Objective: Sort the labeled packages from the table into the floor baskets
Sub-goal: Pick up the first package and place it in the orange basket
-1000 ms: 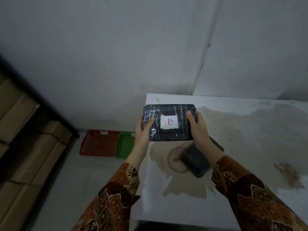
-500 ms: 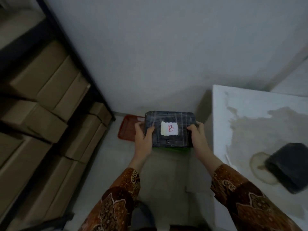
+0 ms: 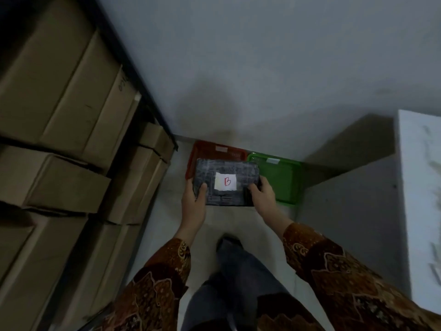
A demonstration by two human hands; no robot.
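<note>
Grey wall fills the upper half of the frame, meeting a pale tiled floor [image 3: 214, 225] in a dim corner. Stacked cardboard boxes [image 3: 59, 111] on a dark rack take up the whole left side, and the white worktop [image 3: 420, 187] shows only as a strip at the right edge; no packages are visible on that strip.

Two floor baskets sit side by side against the wall at frame centre: a red basket [image 3: 210, 150] on the left and a green basket [image 3: 284, 177] on the right, each with a small pale tag on its far rim that is too small to read. The green one looks empty where it shows; the red one is mostly hidden.

Held in front of them is a black wrapped package [image 3: 226, 172] with a white label [image 3: 225, 182] marked "B" in red. The left hand [image 3: 193, 201] has its grip closed on the left end, thumb on top, and the right hand [image 3: 262, 194] clasps the right end likewise.

Placing it well probably means reading the basket tags first, matching the B, then lowering the package flat over that basket and letting go with both hands together so it lands level.
</note>
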